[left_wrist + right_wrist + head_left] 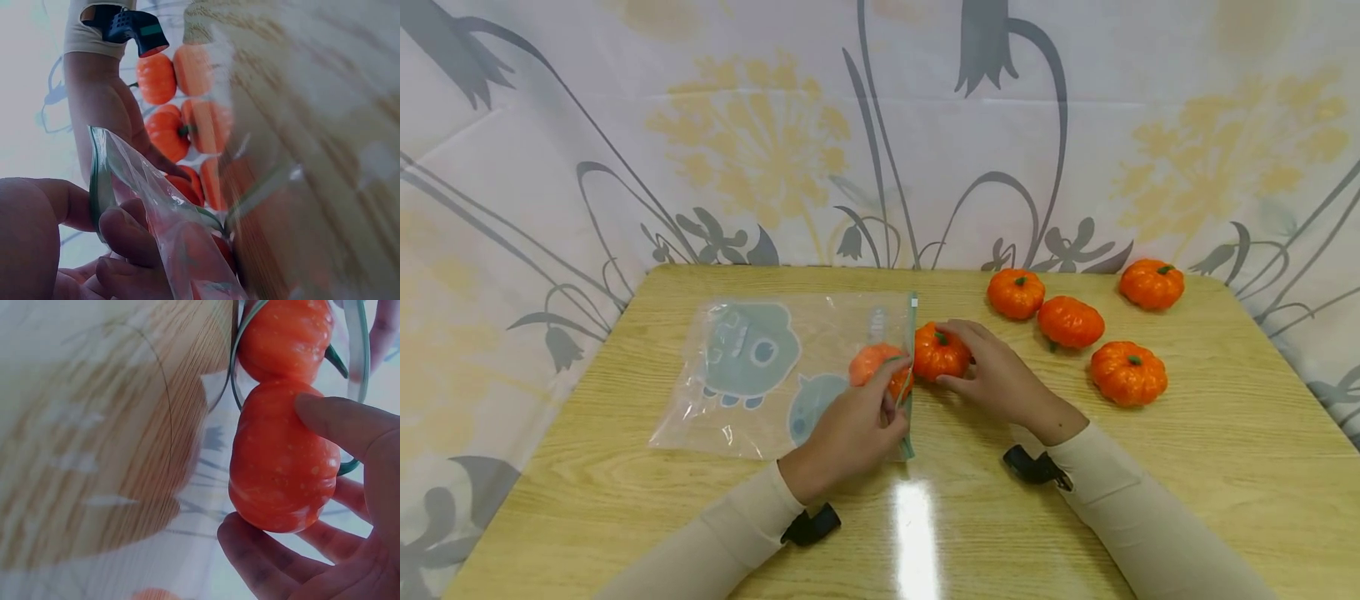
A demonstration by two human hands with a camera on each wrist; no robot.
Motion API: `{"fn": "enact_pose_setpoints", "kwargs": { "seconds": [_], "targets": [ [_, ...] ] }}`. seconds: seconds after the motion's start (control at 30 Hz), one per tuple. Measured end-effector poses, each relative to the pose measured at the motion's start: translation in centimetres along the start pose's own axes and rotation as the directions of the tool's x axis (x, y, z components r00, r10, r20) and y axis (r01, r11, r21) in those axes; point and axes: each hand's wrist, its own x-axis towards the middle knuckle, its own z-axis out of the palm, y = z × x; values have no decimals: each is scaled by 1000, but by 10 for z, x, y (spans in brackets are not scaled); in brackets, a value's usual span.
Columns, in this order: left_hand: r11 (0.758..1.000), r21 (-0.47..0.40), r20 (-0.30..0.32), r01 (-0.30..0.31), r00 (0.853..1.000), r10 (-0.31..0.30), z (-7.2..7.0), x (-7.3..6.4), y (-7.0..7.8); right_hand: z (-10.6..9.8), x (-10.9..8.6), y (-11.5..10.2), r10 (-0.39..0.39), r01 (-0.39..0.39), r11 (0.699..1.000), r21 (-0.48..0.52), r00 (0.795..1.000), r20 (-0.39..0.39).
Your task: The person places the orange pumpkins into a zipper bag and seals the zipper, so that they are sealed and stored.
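Observation:
A clear zip bag [812, 333] with blue monster prints lies flat on the table, its green-edged mouth facing right. My left hand [853, 433] pinches the bag's mouth edge between thumb and fingers; the left wrist view shows the green zip strip [100, 175] lifted there. One small orange pumpkin [868, 362] is inside the bag, just behind the opening, partly covered by my left fingers. My right hand [1000, 383] grips another pumpkin [938, 354] right at the mouth. In the right wrist view this held pumpkin [281, 462] sits against the bagged pumpkin [287, 337], framed by the open bag rim.
Several more orange pumpkins with green stems stand at the table's right, among them a front one [1129, 373], a tipped one [1071, 323] and one at the far corner [1152, 284]. A flower-patterned cloth [910, 150] hangs behind the wooden table [1225, 467].

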Motion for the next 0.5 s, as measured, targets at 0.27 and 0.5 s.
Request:
{"fn": "enact_pose_setpoints", "kwargs": {
  "seconds": [0.27, 0.5],
  "targets": [
    [1000, -13, -2, -9, 1000, 9, 0, 0, -1, 1, 0, -2, -12, 12, 1000, 6, 1000, -2],
    [999, -17, -9, -35, 999, 34, 0, 0, -1, 2, -1, -2, -8, 8, 1000, 20, 1000, 5]
  ]
}}
